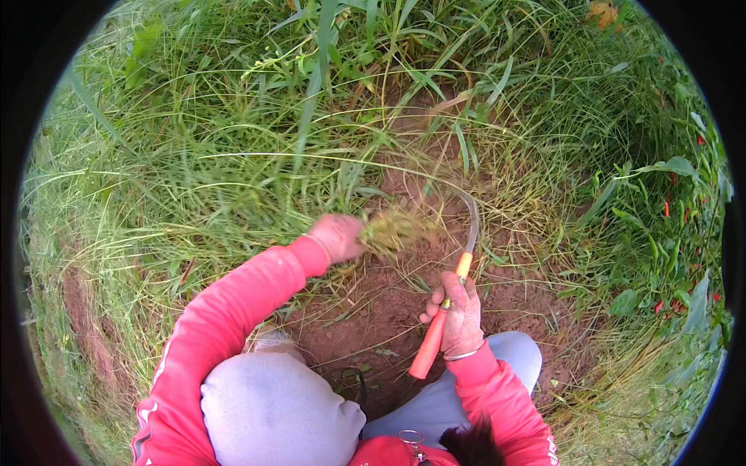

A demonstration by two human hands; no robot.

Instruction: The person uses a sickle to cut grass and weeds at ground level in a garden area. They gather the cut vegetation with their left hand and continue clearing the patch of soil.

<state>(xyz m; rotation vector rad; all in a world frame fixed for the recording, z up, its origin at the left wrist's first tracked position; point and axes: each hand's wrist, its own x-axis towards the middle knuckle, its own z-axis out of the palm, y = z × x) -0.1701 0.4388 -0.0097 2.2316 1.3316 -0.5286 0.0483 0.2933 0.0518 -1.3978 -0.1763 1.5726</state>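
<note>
My left hand, blurred, is closed around a bunch of pulled grass whose roots or stems point right. My right hand grips a sickle by its red and orange handle. The curved metal blade points up and bends left above the soil, its tip among the grass. Reddish-brown bare soil lies below both hands, with loose stalks scattered on it.
Tall green grass stands ahead and to the left. Along the right edge grow chilli pepper plants with red and green fruits. My bent knees are close below my hands.
</note>
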